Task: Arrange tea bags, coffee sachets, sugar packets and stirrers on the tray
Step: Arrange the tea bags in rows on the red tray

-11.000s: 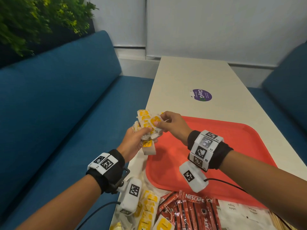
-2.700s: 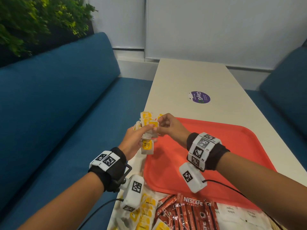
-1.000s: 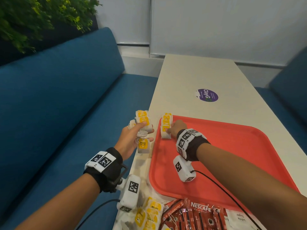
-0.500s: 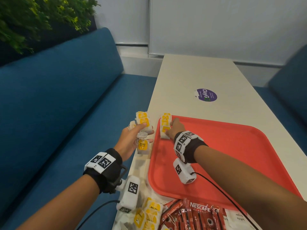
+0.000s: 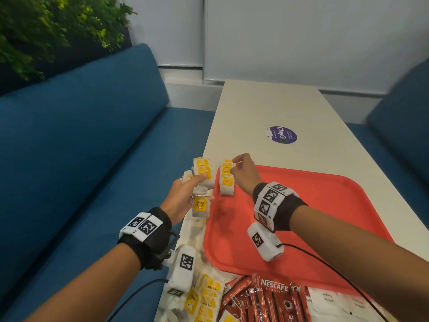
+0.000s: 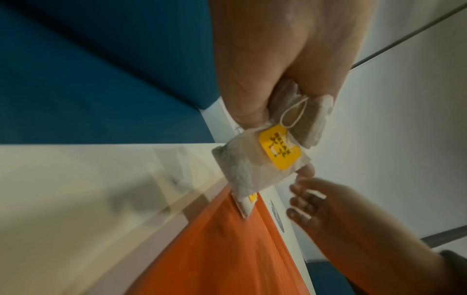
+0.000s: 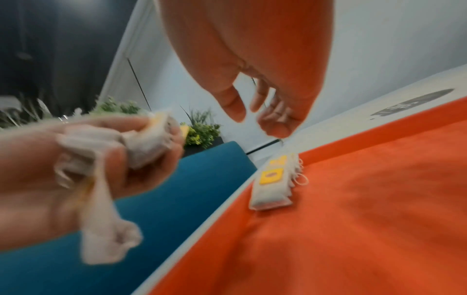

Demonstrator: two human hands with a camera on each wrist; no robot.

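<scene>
My left hand grips a bunch of yellow-tagged tea bags beside the red tray's left edge, and one bag dangles below the fist. A short row of tea bags lies in the tray's far left corner. My right hand hovers just above that row with relaxed fingers, holding nothing. In the right wrist view the row of tea bags lies flat below the empty right hand.
At the table's near edge lie a loose pile of tea bags, red coffee sachets and white sugar packets. A purple sticker marks the table beyond the tray. Blue sofas flank the table.
My right hand has let go of the tea bags it set down in the tray's far left corner and has lifted off them. The left hand still holds its bunch.
</scene>
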